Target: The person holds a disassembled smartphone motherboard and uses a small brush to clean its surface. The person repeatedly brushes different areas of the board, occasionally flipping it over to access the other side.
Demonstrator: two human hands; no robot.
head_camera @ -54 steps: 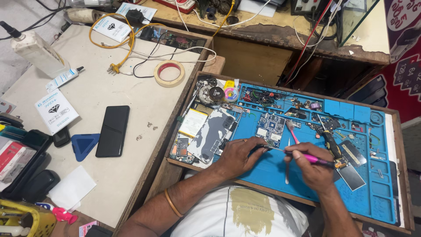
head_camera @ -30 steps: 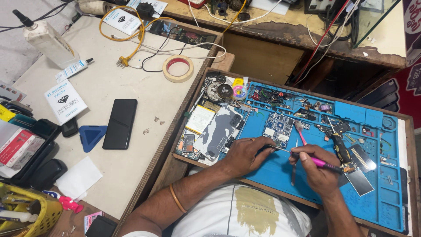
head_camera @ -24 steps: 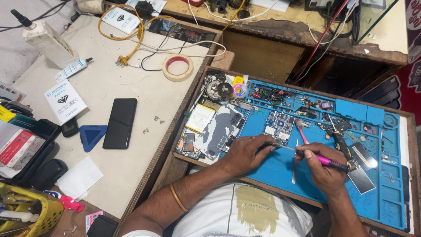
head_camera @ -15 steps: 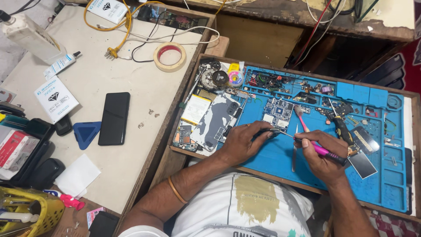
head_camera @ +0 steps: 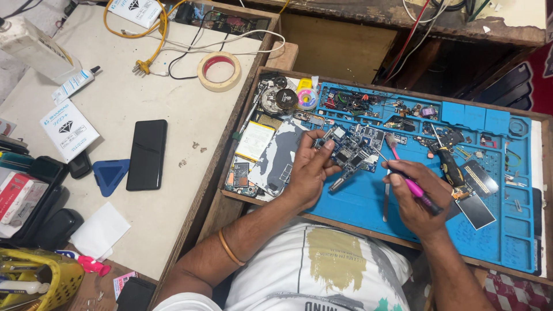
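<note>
My left hand (head_camera: pixel 311 170) rests on the blue repair mat (head_camera: pixel 368 201) and pinches a small phone circuit board (head_camera: pixel 352 151) between thumb and fingers. My right hand (head_camera: pixel 417 201) grips a pink-handled brush (head_camera: pixel 409 181), its bristle tip (head_camera: pixel 391 141) reaching up beside the board. An opened phone body (head_camera: pixel 271 155) with a yellowish battery lies just left of my left hand. Tweezers (head_camera: pixel 386 198) lie on the mat between my hands.
A black phone (head_camera: pixel 147 154) and a blue triangular pick (head_camera: pixel 110 174) lie on the white bench at left. A tape roll (head_camera: pixel 219 71), yellow cable (head_camera: pixel 144 40) and a screwdriver (head_camera: pixel 446 161) are nearby. Small parts fill the mat's upper compartments. A yellow basket (head_camera: pixel 40 282) sits bottom left.
The view has shifted lower and closer. My left hand went from resting flat on the mat to gripping the circuit board. My right hand keeps the brush, with its tip now nearer the board.
</note>
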